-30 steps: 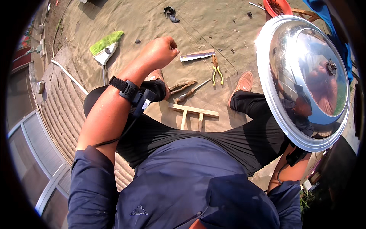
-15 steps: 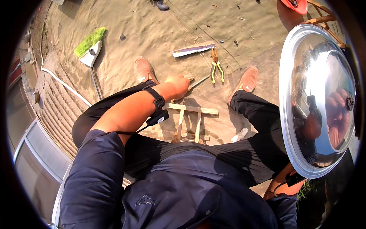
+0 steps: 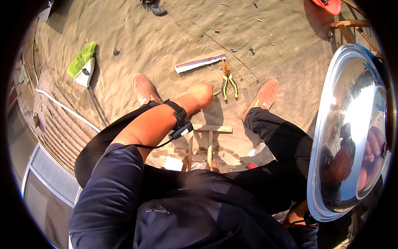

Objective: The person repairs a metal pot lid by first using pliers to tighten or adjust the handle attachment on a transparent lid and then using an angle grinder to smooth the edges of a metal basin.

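Observation:
My left hand (image 3: 202,95) is closed in a fist above the ground between my feet. From it pokes the end of a thin rod-like tool (image 3: 217,92), mostly covered by the fingers. Just beyond lie pliers (image 3: 227,79) with black and yellow-green handles, jaws touching a long, narrow white strip (image 3: 198,63). At the right, a big shiny domed metal lid (image 3: 331,133) stands tilted up on edge. My right forearm (image 3: 296,214) runs behind its lower rim; that hand itself is hidden, and it appears to hold the lid. Pinkish reflections show in the metal.
A small wooden stool (image 3: 210,130) stands between my legs. To the left lie a green-bristled broom (image 3: 85,68) and a pale hose (image 3: 66,103), near a glazed frame (image 3: 54,170). A red container (image 3: 329,6) and wooden chair legs (image 3: 350,25) are at far right.
My left hand has moved right toward the pliers, and less of the rod shows. The lid has come down and slightly right. The whole ground view has shifted a little left and down.

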### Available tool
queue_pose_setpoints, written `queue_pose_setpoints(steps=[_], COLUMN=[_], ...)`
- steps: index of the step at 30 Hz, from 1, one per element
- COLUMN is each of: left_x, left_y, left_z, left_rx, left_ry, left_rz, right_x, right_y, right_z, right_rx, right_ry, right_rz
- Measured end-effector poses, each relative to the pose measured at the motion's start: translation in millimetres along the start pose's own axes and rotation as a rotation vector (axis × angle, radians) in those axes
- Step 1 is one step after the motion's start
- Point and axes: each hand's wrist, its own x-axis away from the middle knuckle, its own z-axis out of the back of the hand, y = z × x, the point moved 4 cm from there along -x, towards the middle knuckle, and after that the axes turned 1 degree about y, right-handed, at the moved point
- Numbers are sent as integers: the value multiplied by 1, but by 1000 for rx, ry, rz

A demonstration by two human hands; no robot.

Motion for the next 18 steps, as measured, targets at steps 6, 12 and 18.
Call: queue_pose_setpoints(steps=[6, 12, 18], left_x=[-36, -52, -55], left_y=[25, 30, 21], left_z=[4, 1, -1], left_rx=[151, 151, 280], left_ry=[42, 107, 129], left_rz=[119, 179, 162], right_x=[-1, -10, -12], right_y=[-3, -15, -17], right_z=[13, 14, -7], right_rx=[-44, -26, 20], right_ry=[64, 81, 78], right_rz=[56, 95, 176])
